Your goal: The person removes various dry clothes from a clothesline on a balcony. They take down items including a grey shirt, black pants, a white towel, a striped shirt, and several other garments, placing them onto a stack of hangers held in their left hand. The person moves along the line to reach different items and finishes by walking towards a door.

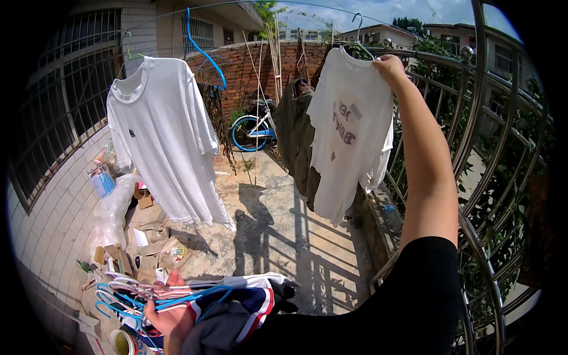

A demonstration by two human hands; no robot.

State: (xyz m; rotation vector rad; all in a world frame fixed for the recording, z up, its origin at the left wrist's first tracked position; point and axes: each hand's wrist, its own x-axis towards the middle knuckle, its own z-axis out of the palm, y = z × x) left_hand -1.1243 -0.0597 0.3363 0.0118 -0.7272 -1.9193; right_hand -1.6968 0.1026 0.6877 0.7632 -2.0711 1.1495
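Note:
On the right, a white T-shirt [325,118] with a faded dark print hangs from a hanger [358,29] hooked over the line. My right hand [390,70] is raised with the arm outstretched, fingers closed on the shirt's shoulder by the hanger's end. Low at the left, my left hand [170,316] grips a bunch of blue and pink hangers [201,294]. Dark, white and red-edged clothes [254,307] hang from that bunch across my forearm; some hanger ends are hidden by cloth. Another white T-shirt [163,136] hangs from a green hanger [128,44] on the left.
An unused blue hanger [204,53] dangles from the line between the shirts. Behind the printed shirt hangs a dark brown garment [296,142]. A metal railing [473,171] runs along the right. Boxes and plastic bags [118,248] litter the left floor; a bicycle [251,131] stands by the brick wall.

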